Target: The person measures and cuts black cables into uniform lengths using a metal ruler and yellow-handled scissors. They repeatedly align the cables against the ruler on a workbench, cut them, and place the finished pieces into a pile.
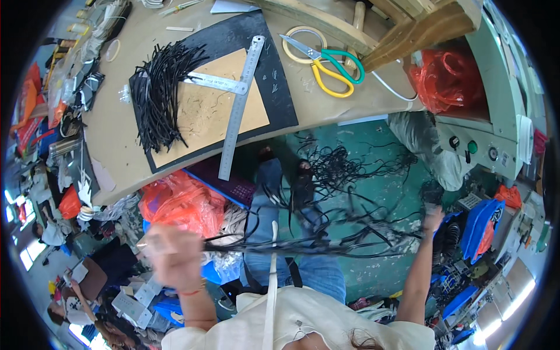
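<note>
A long bundle of thin black cords (326,248) stretches across my lap between both hands. My left hand (177,255), smeared by motion, is closed on one end. My right hand (433,219), out to the side, is closed on the other end, where a dark tuft sticks up above the fist. Several loose strands sag from the bundle over my legs. On the table lies a heap of cut black strips (160,96), partly covering a tan board (204,125). A steel square ruler (233,108) rests on that board.
Scissors with green and yellow handles (326,63) and a tape roll (300,38) lie near wooden bars (420,32). Loose black cords (338,169) are tangled on the green floor (373,204). A red plastic bag (186,204) sits below the table edge; a grey-green machine (496,134) stands at right.
</note>
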Motion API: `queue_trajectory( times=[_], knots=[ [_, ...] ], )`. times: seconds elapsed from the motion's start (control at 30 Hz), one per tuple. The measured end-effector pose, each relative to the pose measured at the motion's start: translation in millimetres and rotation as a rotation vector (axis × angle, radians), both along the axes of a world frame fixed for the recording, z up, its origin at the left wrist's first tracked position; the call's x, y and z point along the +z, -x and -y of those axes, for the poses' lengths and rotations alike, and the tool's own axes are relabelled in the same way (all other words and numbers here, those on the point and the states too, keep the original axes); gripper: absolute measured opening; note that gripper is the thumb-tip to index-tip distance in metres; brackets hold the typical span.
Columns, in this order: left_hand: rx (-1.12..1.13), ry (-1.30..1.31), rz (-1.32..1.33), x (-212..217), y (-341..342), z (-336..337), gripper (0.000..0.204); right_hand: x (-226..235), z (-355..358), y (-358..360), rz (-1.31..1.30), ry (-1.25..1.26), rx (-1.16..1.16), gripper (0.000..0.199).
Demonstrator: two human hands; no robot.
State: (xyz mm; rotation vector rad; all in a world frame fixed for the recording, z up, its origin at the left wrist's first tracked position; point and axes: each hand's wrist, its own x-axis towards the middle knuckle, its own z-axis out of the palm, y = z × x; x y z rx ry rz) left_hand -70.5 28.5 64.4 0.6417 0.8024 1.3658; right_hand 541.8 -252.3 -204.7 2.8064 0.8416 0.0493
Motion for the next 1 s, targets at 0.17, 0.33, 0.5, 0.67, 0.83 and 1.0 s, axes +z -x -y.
queue_trajectory(
  times=[0.17,0.33,0.5,0.67,0.83,1.0],
  knots=[
    [-0.301,0.059,-0.033,-19,-78,25,0.030,161,-166,216,-0.286,-0.525,0.517,0.032],
    [-0.504,-0.034,-0.133,-27,-111,44,0.027,169,-155,322,-1.118,-0.529,0.317,0.025],
    [-0.495,-0.005,-0.150,-37,-117,57,0.027,154,-159,343,-1.207,-0.712,0.530,0.026],
    [-0.446,-0.005,-0.221,-29,-111,57,0.027,126,-155,373,-1.507,-0.621,0.734,0.019],
    [-0.167,0.085,-0.294,-14,-85,38,0.028,92,-147,342,-1.360,-0.335,0.809,0.019],
    [-0.024,0.079,-0.204,-11,-65,31,0.016,79,-152,316,-1.248,-0.194,0.762,0.031]
  ],
)
